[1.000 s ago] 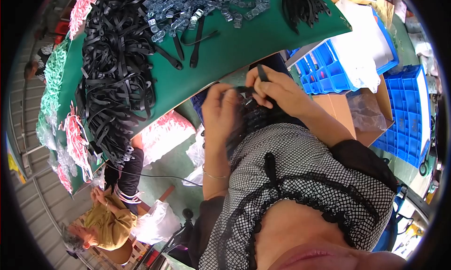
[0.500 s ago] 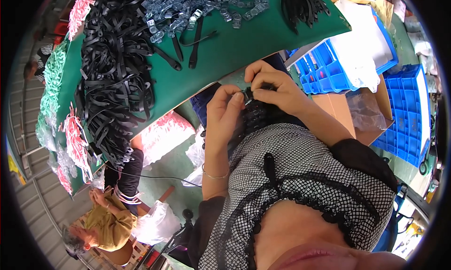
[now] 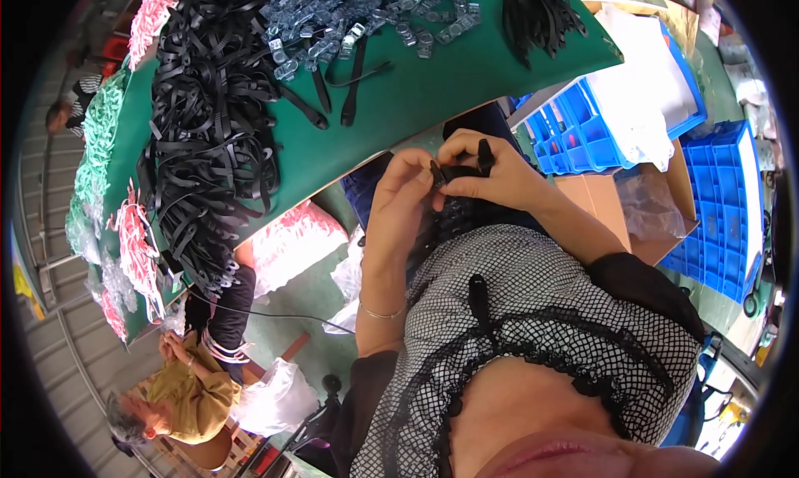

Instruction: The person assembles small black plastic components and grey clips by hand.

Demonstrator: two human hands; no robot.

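My left hand (image 3: 403, 190) and my right hand (image 3: 493, 172) meet above my lap, just off the table's near edge. Both are closed on a short black strap (image 3: 463, 172). One strap end stands up between the fingers of my right hand. Finger and thumb of my left hand pinch a small dark piece at the strap's other end; the fingers hide most of it. On the green table (image 3: 416, 104) lies a long heap of black straps (image 3: 212, 120). Beside it is a pile of clear bluish plastic buckles (image 3: 333, 16). A few single straps (image 3: 353, 87) lie nearest my hands.
A bundle of black straps (image 3: 537, 20) lies at the table's right end. Blue crates (image 3: 583, 124) and an open cardboard box (image 3: 595, 199) stand to the right. Pink and white strips in a bag (image 3: 295, 237) lie below the table. Another person (image 3: 187, 395) sits at lower left.
My fingers have shifted on the strap, and its end now sticks up from my right hand. The clear shiny piece seen between my fingertips no longer shows. The view has shifted slightly.
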